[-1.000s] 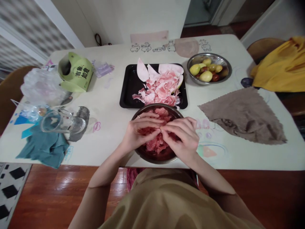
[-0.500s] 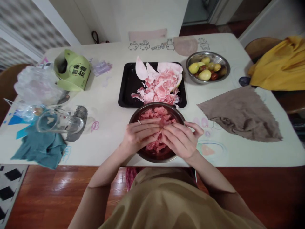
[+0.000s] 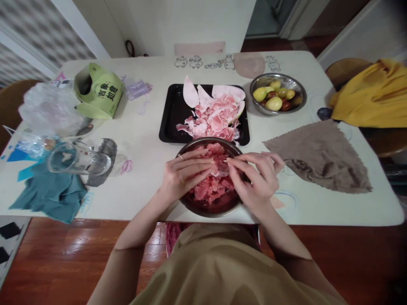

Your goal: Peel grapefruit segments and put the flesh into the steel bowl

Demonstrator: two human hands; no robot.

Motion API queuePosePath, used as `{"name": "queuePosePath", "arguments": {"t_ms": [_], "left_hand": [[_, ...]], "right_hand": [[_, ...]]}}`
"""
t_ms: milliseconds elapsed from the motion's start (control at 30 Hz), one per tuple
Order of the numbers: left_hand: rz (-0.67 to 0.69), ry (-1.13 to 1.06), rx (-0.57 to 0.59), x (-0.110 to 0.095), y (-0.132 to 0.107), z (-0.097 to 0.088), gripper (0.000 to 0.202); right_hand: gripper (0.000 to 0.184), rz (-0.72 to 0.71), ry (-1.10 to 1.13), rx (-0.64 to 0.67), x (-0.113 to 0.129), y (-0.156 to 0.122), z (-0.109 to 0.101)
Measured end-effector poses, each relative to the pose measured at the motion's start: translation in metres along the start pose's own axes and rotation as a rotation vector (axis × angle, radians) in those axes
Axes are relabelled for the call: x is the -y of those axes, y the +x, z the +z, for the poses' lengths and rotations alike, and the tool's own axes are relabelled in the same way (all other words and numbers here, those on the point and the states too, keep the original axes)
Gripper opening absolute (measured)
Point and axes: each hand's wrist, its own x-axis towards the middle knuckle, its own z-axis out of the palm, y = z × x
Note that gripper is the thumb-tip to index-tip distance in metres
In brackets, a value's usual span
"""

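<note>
A steel bowl [image 3: 208, 214] at the table's front edge holds peeled red pomelo pulp [image 3: 206, 194]. Over it my left hand [image 3: 186, 174] is closed round a pomelo segment [image 3: 220, 167] with pale membrane on it; the fingers hide part of the piece. Thumb and forefinger of my right hand [image 3: 257, 178] pinch at the right end of that segment, on what looks like a thin bit of membrane. Just behind the bowl, a black tray [image 3: 171, 114] carries thick pomelo rind [image 3: 190, 93] and a heap of pink membrane scraps [image 3: 216, 116].
A steel bowl of green and brown fruit [image 3: 275, 103] stands at the back right, a brown cloth [image 3: 324, 156] nearer. On the left are a green carton [image 3: 100, 91], a plastic bag [image 3: 51, 108], a glass jug [image 3: 79, 161] lying on its side and a teal cloth [image 3: 47, 192].
My right hand has drawn away to the right from my left hand, its fingers now pinched. More of the segment shows between the hands. The view has shifted slightly.
</note>
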Motion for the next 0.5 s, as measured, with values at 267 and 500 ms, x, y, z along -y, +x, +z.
{"name": "queuePosePath", "arguments": {"t_ms": [267, 500], "left_hand": [[-0.12, 0.08, 0.056, 0.011, 0.004, -0.005, 0.024], [-0.129, 0.04, 0.085, 0.012, 0.004, -0.008, 0.039]], "right_hand": [[0.01, 0.073, -0.01, 0.114, -0.036, 0.025, -0.001], [0.026, -0.018, 0.03, 0.263, -0.075, 0.058, 0.031]]}}
